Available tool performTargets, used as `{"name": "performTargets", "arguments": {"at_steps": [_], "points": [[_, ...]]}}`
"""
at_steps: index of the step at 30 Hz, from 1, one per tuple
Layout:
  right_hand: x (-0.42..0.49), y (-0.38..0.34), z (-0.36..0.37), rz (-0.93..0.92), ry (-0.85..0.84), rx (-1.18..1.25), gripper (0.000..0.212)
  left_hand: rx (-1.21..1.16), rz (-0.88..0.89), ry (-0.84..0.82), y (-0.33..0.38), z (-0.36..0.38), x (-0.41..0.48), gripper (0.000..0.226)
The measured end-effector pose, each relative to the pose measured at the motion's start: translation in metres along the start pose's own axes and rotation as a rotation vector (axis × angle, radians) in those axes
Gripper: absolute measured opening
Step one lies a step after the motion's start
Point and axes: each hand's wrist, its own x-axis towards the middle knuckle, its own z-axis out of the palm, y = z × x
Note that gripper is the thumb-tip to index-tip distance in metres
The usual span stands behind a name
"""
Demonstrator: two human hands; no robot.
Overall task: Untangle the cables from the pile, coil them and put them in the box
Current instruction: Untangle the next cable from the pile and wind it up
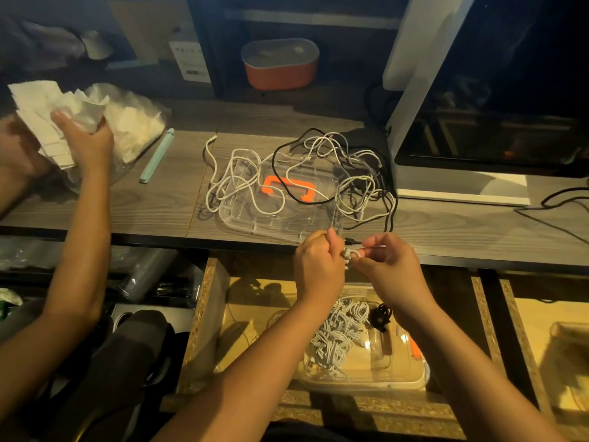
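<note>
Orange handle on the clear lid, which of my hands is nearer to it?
Left. The left hand is just below and right of the orange handle; the right hand is farther right.

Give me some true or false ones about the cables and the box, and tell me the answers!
1. The left hand and right hand both hold a small white coil. True.
2. The box has no cables in it. False: coiled cables lie in it.
3. The lid has an orange handle. True.
4. Every cable in the pile is white. False: a black cable runs through it.
</note>
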Motion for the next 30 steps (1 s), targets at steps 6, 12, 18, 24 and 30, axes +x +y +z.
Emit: {"name": "performTargets", "arguments": {"at_steps": [6,12,18,24,30], "points": [[0.002,-0.001,-0.006,-0.075,-0.119,-0.043,0.006,-0.183,-0.32,-0.149,0.004,-0.004,0.002,0.048],[0.007,-0.004,-0.023,-0.091,-0.309,0.038,0.006,-0.323,-0.715,-0.203,0.012,-0.007,0.007,0.044],[0.006,-0.006,-0.029,-0.197,-0.422,-0.011,0.026,-0.306,-0.7,-0.259,0.023,-0.008,0.006,0.04],[0.011,-0.007,-0.033,-0.248,-0.402,-0.226,0.022,-0.211,-0.553,-0.279,0.023,-0.009,0.003,0.048],[0.013,-0.001,-0.032,-0.386,-0.245,-0.658,0.014,0.02,-0.273,-0.271,0.018,0.0,0.0,0.048]]}}
